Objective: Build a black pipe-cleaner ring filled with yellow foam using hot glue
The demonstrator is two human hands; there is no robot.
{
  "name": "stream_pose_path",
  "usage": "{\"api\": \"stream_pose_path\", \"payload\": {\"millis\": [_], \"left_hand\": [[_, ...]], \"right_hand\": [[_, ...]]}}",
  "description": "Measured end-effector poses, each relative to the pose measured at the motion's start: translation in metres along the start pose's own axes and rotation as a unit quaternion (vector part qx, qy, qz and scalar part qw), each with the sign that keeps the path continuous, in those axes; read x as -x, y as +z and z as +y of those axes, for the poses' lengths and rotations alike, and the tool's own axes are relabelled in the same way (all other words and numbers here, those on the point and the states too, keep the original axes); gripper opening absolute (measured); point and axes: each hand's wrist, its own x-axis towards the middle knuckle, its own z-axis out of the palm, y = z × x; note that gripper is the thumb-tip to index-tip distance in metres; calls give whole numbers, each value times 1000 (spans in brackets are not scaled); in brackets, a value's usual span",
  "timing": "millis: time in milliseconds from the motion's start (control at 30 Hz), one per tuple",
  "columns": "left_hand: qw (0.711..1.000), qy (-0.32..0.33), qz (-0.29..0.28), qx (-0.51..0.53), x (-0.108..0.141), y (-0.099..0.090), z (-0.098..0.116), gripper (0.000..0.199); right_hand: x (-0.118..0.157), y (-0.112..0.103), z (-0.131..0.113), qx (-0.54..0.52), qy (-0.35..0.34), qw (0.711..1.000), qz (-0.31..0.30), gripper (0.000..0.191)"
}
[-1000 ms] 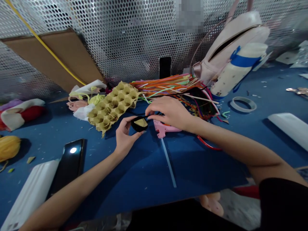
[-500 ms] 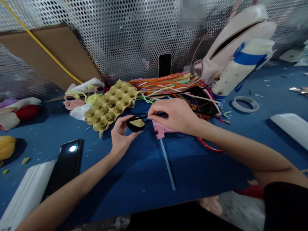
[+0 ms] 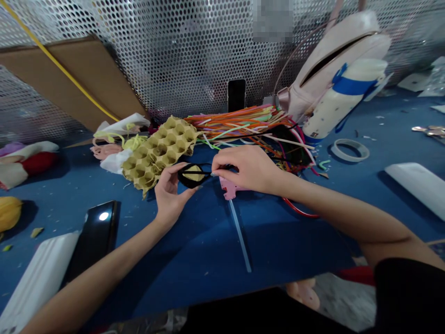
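Note:
My left hand [image 3: 169, 195] is closed around a small yellowish piece [image 3: 194, 174] wrapped in black fuzzy strand, held between thumb and fingers above the table. From this piece the black strand [image 3: 207, 172] runs right to my right hand [image 3: 252, 169], whose thumb and fingertips pinch it. Partly hidden below my right hand lies a pink glue gun [image 3: 228, 189]. A translucent glue stick [image 3: 239, 234] sticks out of it toward the table's front edge. Just behind my left hand rests an olive-yellow egg tray [image 3: 162, 152] with a torn edge.
A bundle of colourful pipe cleaners [image 3: 236, 121] lies at the back, near a propped phone [image 3: 236, 95]. To the right are a bottle [image 3: 333, 109], a pale bag [image 3: 323, 60] and a tape roll [image 3: 350, 150]. Another black phone [image 3: 92, 236] lies left, beside a white block [image 3: 41, 276].
A stretch of black strand now crosses the front of the yellowish piece. Both hands have shifted slightly left in view, still holding the piece and the strand.

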Motion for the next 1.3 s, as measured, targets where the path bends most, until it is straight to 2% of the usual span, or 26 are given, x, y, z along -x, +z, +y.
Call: {"api": "stream_pose_path", "payload": {"millis": [233, 467, 667, 900, 1300], "left_hand": [[999, 21, -9, -25, -2, -3, -3, 61], [996, 26, -42, -79, -5, -5, -9, 59], [996, 17, -42, -73, -5, -6, -7, 59], [999, 30, -17, -29, -7, -7, -6, 63], [999, 18, -26, -12, -7, -4, 11, 57]], "right_hand": [[1, -3, -1, -10, -22, 1000, -5, 11], [4, -7, -8, 3, -46, 998, 34, 20], [2, -7, -1, 31, -55, 997, 46, 19], [0, -8, 5, 23, -50, 998, 24, 16], [-1, -6, 8, 26, -47, 998, 16, 16]]}}
